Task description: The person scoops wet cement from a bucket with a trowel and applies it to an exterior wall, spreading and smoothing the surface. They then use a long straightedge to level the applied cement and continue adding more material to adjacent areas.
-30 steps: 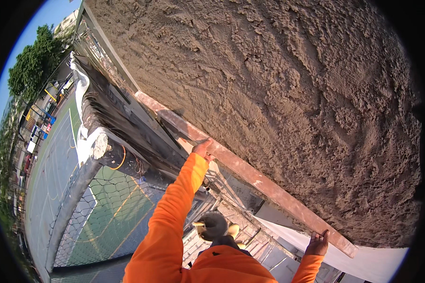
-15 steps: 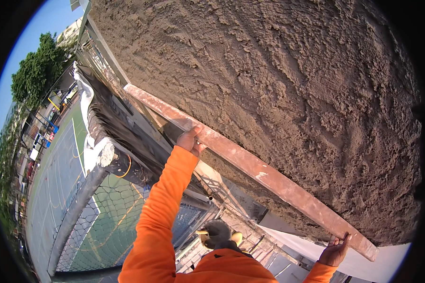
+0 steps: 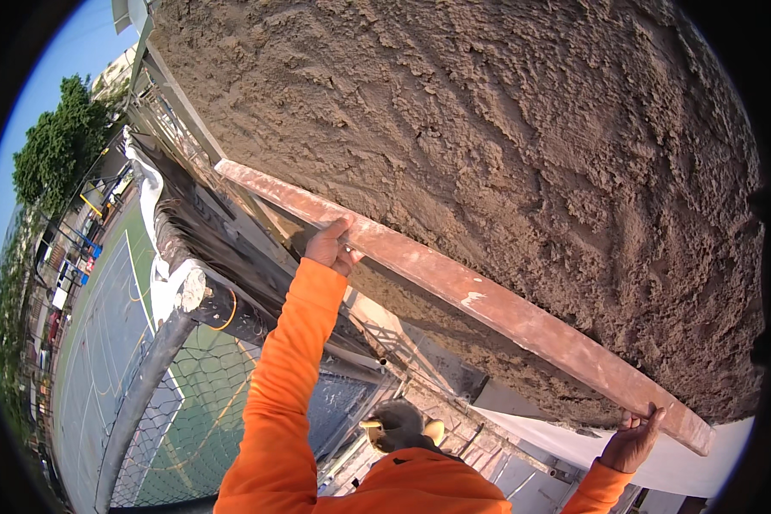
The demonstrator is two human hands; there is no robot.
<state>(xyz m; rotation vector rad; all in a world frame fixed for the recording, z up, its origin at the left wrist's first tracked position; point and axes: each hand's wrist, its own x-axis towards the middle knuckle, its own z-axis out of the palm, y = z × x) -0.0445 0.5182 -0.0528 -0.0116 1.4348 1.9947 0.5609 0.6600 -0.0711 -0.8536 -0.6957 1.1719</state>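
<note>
A long reddish-brown straightedge (image 3: 505, 319), stained with pale smears, lies slantwise against a wall coated in rough brown mortar (image 3: 522, 154). My left hand (image 3: 330, 247) grips its lower edge left of the middle, thumb over the face. Close to the lower right end, my right hand (image 3: 632, 441) holds the same edge, fingers partly hidden behind it. Mortar also shows in a strip below the straightedge. Its upper left end reaches the wall's border.
To the left stand a thick pole (image 3: 218, 304) with white cloth and wire netting (image 3: 188, 411), with a sports court (image 3: 103, 317) beyond. Below are my boots (image 3: 394, 426) on planks. A white sheet (image 3: 565, 441) lies under the mortar at the lower right.
The straightedge's right end has moved up and to the right, together with my right hand. My left hand has shifted slightly left in view, still holding it.
</note>
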